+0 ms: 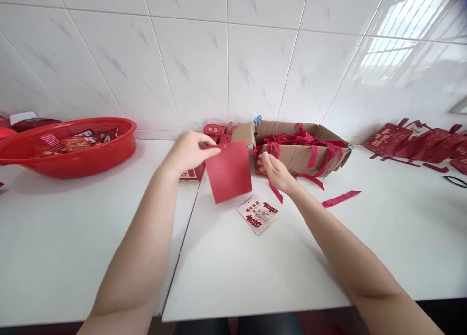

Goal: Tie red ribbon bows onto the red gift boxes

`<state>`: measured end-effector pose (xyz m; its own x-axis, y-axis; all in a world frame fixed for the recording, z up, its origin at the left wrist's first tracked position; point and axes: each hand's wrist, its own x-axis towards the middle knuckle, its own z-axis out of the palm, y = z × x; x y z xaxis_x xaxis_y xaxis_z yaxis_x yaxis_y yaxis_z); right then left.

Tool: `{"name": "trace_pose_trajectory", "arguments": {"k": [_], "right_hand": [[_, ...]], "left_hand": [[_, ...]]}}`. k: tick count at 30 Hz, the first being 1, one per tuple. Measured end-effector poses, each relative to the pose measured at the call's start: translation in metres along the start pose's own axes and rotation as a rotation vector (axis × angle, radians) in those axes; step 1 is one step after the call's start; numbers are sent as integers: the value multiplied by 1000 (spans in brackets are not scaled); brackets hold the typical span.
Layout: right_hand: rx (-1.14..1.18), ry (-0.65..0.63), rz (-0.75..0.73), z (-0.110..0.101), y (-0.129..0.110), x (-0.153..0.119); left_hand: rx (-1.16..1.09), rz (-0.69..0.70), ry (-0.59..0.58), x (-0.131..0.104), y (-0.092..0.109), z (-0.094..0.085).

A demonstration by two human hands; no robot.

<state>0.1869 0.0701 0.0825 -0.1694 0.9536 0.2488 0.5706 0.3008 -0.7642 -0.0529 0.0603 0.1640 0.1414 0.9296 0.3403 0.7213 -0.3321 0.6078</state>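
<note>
My left hand (191,155) is closed on the upper left edge of a flat red paper bag (229,174), holding it tilted above the table. Two small marks show near the bag's top edge. Just right of the bag, my right hand (275,172) pinches a red ribbon (256,150) whose end points toward the bag. Behind that hand stands an open cardboard box (292,156) heaped with red ribbons (306,138), some hanging over its front wall. Below the bag lies a white square card (258,214) with red characters and small printed figures.
A red plastic basket (83,162) with wrapped packets stands at the left. Finished-looking red bags (390,139) with ribbon handles lie at the right, near a black loop (455,181). A loose ribbon (341,199) lies before the box. A tiled wall (262,67) rises behind.
</note>
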Motion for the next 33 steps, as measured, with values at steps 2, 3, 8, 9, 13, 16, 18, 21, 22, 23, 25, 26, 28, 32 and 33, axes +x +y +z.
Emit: {"name": "trace_pose_trajectory", "arguments": {"k": [2, 3, 8, 9, 13, 16, 18, 21, 22, 23, 25, 26, 28, 32, 33], "right_hand": [[-214, -244, 154, -2, 3, -1], [-340, -391, 234, -1, 5, -2], [-595, -760, 370, 8, 4, -8], [-579, -761, 365, 10, 3, -9], [-568, -688, 347, 11, 3, -9], [-593, -604, 323, 9, 4, -8], [-610, -572, 319, 9, 3, -8], [-624, -531, 310, 11, 1, -10], [-621, -523, 310, 11, 0, -10], [-615, -517, 315, 11, 0, -10], [-585, -508, 323, 8, 0, -10], [-563, -504, 319, 4, 0, -9], [-512, -492, 292, -9, 1, -7], [-400, -434, 214, -47, 2, -6], [-372, -416, 200, -57, 0, -7]], "left_hand": [[-52, -49, 160, -6, -1, -16], [-76, -67, 239, -9, 0, -24], [-118, -94, 469, -23, 11, -41], [-120, -97, 471, -24, 13, -41], [-100, -77, 445, -26, 17, -37], [-78, -82, 454, -27, 20, -35], [-60, -95, 454, -28, 22, -34], [-18, -105, 422, -27, 22, -33], [-2, -109, 406, -26, 21, -32], [12, -113, 384, -25, 19, -32], [36, -118, 345, -23, 17, -32], [46, -123, 329, -22, 15, -32], [54, -130, 302, -21, 14, -31], [52, -140, 187, -19, 16, -27], [55, -135, 147, -18, 16, -25]]}}
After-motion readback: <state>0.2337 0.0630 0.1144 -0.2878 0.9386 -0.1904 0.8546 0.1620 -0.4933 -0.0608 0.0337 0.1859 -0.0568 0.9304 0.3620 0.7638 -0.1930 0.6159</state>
